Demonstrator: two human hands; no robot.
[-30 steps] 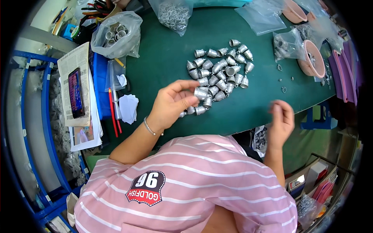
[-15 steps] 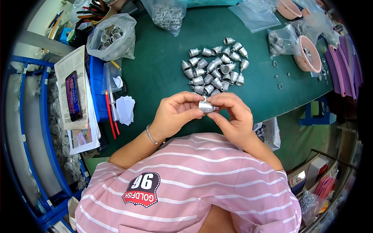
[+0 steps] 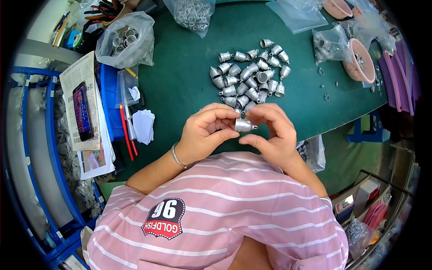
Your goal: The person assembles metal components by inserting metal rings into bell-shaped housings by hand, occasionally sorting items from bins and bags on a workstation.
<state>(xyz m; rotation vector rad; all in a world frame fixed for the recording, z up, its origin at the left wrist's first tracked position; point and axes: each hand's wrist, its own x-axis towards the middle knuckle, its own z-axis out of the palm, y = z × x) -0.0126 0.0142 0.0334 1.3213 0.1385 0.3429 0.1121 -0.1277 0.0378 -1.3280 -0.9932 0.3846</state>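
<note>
A small silver metal bell (image 3: 244, 125) lies sideways between my hands, its looped tip pointing right. My left hand (image 3: 207, 130) pinches its wide end between thumb and fingers. Around the bell's other end curves my right hand (image 3: 274, 132), thumb and fingers spread apart and seemingly off the metal. Just beyond my hands lies a loose pile of similar metal bells (image 3: 249, 74), several of them with small loops on top. They sit on a green tabletop (image 3: 180, 76).
At the left are a clear bag (image 3: 146, 45) of metal rings, a phone (image 3: 82, 110) on newspaper, red pens (image 3: 124, 128) and white paper slips (image 3: 143, 126). A pink basket (image 3: 351, 72) and a bag of metal parts (image 3: 330, 47) stand at the right; small rings lie near them.
My right thumb and fingers have come away from the bell and spread apart. My left hand keeps hold of it, and it has shifted slightly right.
</note>
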